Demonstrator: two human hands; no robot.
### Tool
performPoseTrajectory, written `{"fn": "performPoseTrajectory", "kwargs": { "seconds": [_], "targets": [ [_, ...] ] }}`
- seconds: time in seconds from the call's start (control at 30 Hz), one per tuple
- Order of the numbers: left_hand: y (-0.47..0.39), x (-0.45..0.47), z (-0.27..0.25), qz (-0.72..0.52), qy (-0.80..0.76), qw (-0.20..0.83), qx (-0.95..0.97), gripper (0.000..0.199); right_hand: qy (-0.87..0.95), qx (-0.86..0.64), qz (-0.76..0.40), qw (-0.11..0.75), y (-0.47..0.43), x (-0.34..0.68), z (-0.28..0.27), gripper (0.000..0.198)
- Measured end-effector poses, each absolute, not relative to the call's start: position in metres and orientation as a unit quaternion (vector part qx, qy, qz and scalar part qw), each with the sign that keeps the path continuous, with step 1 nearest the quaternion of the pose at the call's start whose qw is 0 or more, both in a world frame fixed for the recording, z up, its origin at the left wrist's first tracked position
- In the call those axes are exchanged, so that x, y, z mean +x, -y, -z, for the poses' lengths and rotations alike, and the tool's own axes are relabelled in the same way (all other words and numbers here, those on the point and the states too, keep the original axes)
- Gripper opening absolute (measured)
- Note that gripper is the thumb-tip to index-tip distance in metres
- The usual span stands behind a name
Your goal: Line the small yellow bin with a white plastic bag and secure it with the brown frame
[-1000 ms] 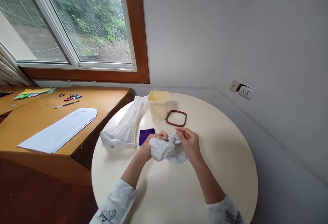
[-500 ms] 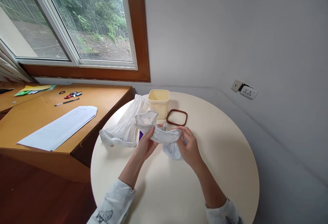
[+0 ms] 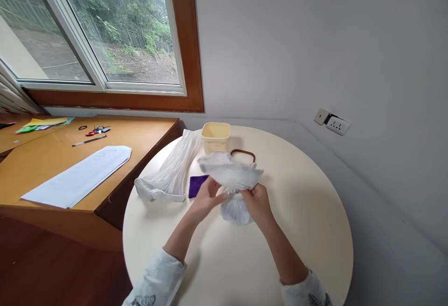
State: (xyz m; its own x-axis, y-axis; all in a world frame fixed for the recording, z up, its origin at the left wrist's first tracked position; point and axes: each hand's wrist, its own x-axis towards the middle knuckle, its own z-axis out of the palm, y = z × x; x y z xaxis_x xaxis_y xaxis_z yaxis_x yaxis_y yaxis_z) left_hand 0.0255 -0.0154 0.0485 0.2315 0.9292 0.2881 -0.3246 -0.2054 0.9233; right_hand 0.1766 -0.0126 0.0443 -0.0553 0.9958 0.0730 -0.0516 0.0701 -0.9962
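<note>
A white plastic bag (image 3: pixel 231 171) is bunched at a narrow neck, its top spread out and blurred by motion. Its rounded lower part (image 3: pixel 236 211) hangs over the table. My right hand (image 3: pixel 258 203) pinches the bag near the neck on the right. My left hand (image 3: pixel 207 198) is at the bag's left side, thumb and fingers apart, the thumb tip by the neck. Behind the left hand lies a purple cloth-like piece (image 3: pixel 196 186). What the bag contains is hidden.
On the round table (image 3: pixel 297 231) stand a cream square container (image 3: pixel 216 139) and, partly hidden, a brown ring-like frame (image 3: pixel 252 155). Another crumpled clear-white bag (image 3: pixel 171 168) lies left. The wooden desk (image 3: pixel 150 133) holds papers (image 3: pixel 79 175), a pen (image 3: pixel 89 141) and keys (image 3: pixel 100 130).
The bag's top has fanned out and moved right, covering part of the brown frame. My left hand has loosened from the bag's edge, and more of the purple piece shows.
</note>
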Motion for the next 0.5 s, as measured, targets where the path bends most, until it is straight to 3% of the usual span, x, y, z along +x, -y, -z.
{"fn": "performPoseTrajectory", "kwargs": {
  "seconds": [0.07,0.33,0.5],
  "targets": [
    [0.018,0.034,-0.051,-0.501,-0.298,0.532,0.614,0.055,0.492,-0.434,-0.539,0.528,0.014,0.177,-0.049,0.024],
    [0.026,0.045,-0.054,-0.418,-0.397,0.475,0.665,0.042,0.458,-0.407,-0.589,0.527,0.018,0.181,-0.059,0.027],
    [0.026,0.043,-0.06,-0.386,-0.405,0.482,0.675,0.051,0.401,-0.405,-0.565,0.597,0.011,0.189,-0.057,0.027]
  ]
}}
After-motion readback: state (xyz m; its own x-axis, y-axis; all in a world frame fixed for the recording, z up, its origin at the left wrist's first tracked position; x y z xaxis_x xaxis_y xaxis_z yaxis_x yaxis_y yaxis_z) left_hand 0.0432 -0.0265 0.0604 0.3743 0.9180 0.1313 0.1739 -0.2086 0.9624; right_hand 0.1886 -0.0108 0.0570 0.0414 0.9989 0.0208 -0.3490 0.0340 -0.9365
